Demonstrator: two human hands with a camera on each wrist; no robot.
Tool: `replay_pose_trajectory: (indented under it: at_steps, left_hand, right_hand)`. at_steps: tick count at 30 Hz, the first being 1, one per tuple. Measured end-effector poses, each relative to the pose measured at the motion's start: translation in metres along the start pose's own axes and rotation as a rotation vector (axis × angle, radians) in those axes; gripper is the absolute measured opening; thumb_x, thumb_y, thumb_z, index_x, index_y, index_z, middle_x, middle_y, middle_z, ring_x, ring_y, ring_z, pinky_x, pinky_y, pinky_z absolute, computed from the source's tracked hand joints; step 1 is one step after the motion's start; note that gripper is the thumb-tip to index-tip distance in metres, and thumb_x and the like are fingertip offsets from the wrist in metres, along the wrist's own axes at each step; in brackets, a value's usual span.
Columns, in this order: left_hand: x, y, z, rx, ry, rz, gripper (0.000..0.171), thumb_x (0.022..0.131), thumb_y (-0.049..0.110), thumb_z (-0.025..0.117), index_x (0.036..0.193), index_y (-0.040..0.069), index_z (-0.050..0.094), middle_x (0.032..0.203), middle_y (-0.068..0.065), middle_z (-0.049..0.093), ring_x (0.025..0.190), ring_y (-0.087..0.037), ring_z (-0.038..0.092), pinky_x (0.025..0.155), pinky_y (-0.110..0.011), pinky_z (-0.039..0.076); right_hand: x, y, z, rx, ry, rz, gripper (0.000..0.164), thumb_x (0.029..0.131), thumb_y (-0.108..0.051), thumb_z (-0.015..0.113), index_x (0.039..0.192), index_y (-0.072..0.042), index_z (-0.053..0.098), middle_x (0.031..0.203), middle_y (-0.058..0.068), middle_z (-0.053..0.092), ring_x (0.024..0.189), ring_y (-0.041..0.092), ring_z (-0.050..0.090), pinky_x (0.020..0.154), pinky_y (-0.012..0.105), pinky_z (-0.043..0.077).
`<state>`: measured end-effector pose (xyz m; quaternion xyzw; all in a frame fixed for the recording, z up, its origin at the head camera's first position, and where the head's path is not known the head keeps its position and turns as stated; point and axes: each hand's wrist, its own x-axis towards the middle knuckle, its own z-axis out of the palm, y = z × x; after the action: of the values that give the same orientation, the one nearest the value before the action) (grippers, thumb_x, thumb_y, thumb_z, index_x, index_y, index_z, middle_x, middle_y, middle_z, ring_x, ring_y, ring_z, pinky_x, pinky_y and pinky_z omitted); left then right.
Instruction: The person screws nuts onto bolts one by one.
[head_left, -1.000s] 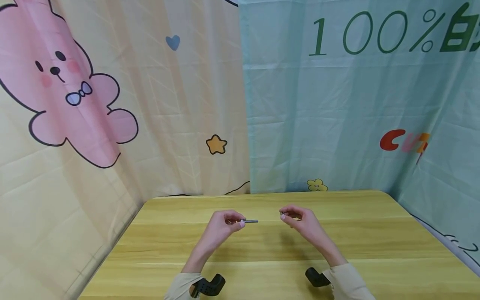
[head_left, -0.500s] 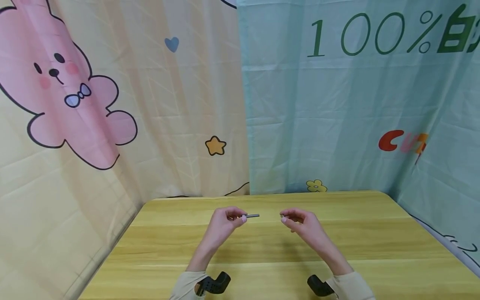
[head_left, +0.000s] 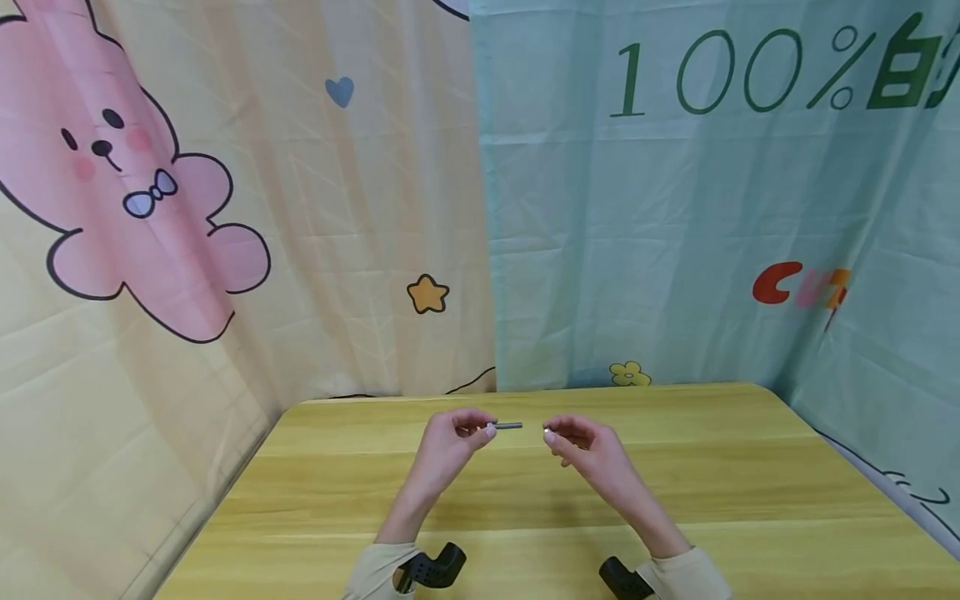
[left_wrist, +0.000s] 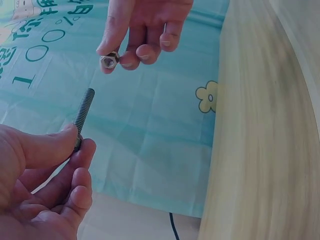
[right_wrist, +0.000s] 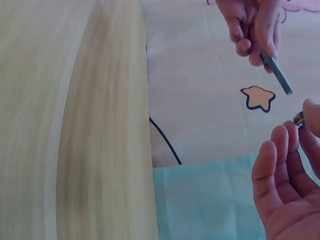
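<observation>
Between thumb and fingers, my left hand (head_left: 447,446) pinches a grey threaded bolt (left_wrist: 84,112) by its head end. The bolt's shank points toward the other hand, and its head is mostly covered by the fingertips. My right hand (head_left: 592,450) pinches a small silvery hex nut (left_wrist: 109,61) at its fingertips, with the hole facing the bolt in the left wrist view. A short gap separates the bolt's tip from the nut (right_wrist: 299,119). Both hands are raised over the wooden table.
The light wooden table (head_left: 525,500) stretches below both hands. Behind it hang a cream curtain (head_left: 360,208) and a teal curtain (head_left: 637,208). A black wrist device (head_left: 438,567) sits at the left cuff, another black device (head_left: 624,577) at the right.
My right hand has moved left with the nut, narrowing the gap to the bolt. The left hand has risen slightly in the head view, still holding the bolt.
</observation>
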<state>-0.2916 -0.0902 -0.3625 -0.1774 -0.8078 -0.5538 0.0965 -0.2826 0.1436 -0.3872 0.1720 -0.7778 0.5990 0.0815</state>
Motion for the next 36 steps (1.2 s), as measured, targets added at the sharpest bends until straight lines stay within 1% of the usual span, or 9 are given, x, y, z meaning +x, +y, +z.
replay_pose_trajectory:
  at_steps: [2, 4, 8, 16, 21, 26, 29, 32, 36]
  left_hand:
    - [0.002, -0.002, 0.001, -0.003, 0.006, 0.009, 0.011, 0.089, 0.012, 0.073, 0.098, 0.005, 0.075, 0.083, -0.004, 0.063, 0.073, -0.018, 0.054, 0.060, -0.026, 0.045]
    - [0.002, -0.001, 0.003, -0.015, 0.010, 0.009, 0.010, 0.089, 0.011, 0.073, 0.097, 0.005, 0.075, 0.083, -0.004, 0.063, 0.073, -0.018, 0.053, 0.059, -0.026, 0.045]
    - [0.002, -0.002, 0.007, -0.042, -0.001, 0.022, 0.012, 0.088, 0.011, 0.074, 0.098, 0.004, 0.075, 0.084, -0.005, 0.064, 0.073, -0.017, 0.054, 0.059, -0.026, 0.045]
    - [-0.001, -0.002, 0.010, -0.051, -0.016, 0.055, 0.010, 0.089, 0.011, 0.074, 0.098, 0.008, 0.076, 0.084, -0.001, 0.065, 0.072, -0.017, 0.056, 0.060, -0.025, 0.045]
    - [-0.003, -0.002, 0.012, -0.055, -0.031, 0.072, 0.010, 0.088, 0.010, 0.074, 0.097, 0.008, 0.077, 0.085, 0.001, 0.068, 0.073, -0.017, 0.057, 0.062, -0.025, 0.046]
    - [-0.004, -0.002, 0.012, -0.042, -0.045, 0.084, 0.010, 0.088, 0.012, 0.074, 0.096, 0.008, 0.077, 0.086, 0.002, 0.070, 0.075, -0.016, 0.059, 0.063, -0.026, 0.048]
    - [-0.004, -0.002, 0.012, -0.049, -0.057, 0.080, 0.010, 0.088, 0.013, 0.074, 0.096, 0.008, 0.077, 0.087, 0.002, 0.071, 0.077, -0.016, 0.062, 0.066, -0.027, 0.050]
    - [-0.004, -0.004, 0.011, -0.077, -0.068, 0.068, 0.011, 0.088, 0.011, 0.075, 0.097, 0.005, 0.077, 0.088, -0.001, 0.072, 0.079, -0.016, 0.065, 0.069, -0.028, 0.052]
    - [-0.003, -0.004, 0.009, -0.153, -0.085, 0.034, 0.013, 0.088, 0.011, 0.075, 0.097, 0.002, 0.076, 0.089, -0.008, 0.073, 0.081, -0.017, 0.067, 0.074, -0.030, 0.053]
  right_hand:
    - [0.001, -0.004, 0.002, 0.015, 0.018, -0.005, 0.023, 0.094, -0.020, 0.069, 0.110, -0.004, 0.067, 0.099, 0.011, 0.066, 0.085, 0.025, 0.062, 0.071, 0.038, 0.054]
    - [0.001, -0.007, 0.003, 0.032, 0.030, -0.020, 0.022, 0.093, -0.017, 0.070, 0.110, -0.004, 0.067, 0.100, 0.012, 0.066, 0.087, 0.025, 0.062, 0.071, 0.036, 0.054]
    - [-0.001, -0.010, 0.007, 0.072, 0.055, -0.036, 0.021, 0.092, -0.011, 0.071, 0.110, -0.002, 0.067, 0.104, 0.017, 0.066, 0.089, 0.024, 0.063, 0.071, 0.034, 0.054]
    - [-0.002, -0.012, 0.012, 0.093, 0.069, -0.063, 0.021, 0.090, -0.009, 0.072, 0.109, -0.002, 0.069, 0.102, 0.014, 0.067, 0.088, 0.021, 0.064, 0.071, 0.030, 0.054]
    - [-0.003, -0.011, 0.012, 0.067, 0.058, -0.096, 0.021, 0.089, -0.010, 0.073, 0.108, -0.003, 0.070, 0.104, 0.015, 0.068, 0.088, 0.021, 0.065, 0.076, 0.029, 0.054]
    - [-0.006, -0.010, 0.010, 0.004, 0.088, -0.135, 0.017, 0.086, -0.011, 0.077, 0.103, -0.010, 0.075, 0.097, 0.006, 0.071, 0.083, 0.020, 0.066, 0.075, 0.030, 0.054]
    - [-0.007, -0.009, 0.010, -0.028, 0.085, -0.153, 0.017, 0.085, -0.011, 0.078, 0.102, -0.013, 0.075, 0.094, 0.002, 0.072, 0.082, 0.018, 0.067, 0.074, 0.030, 0.055]
    - [-0.007, -0.007, 0.009, -0.039, 0.067, -0.170, 0.017, 0.086, -0.012, 0.077, 0.102, -0.011, 0.075, 0.094, 0.000, 0.072, 0.084, 0.017, 0.068, 0.076, 0.030, 0.055]
    - [-0.005, -0.008, 0.009, -0.025, 0.051, -0.200, 0.017, 0.086, -0.015, 0.077, 0.102, -0.011, 0.074, 0.096, 0.001, 0.072, 0.087, 0.017, 0.069, 0.079, 0.031, 0.055]
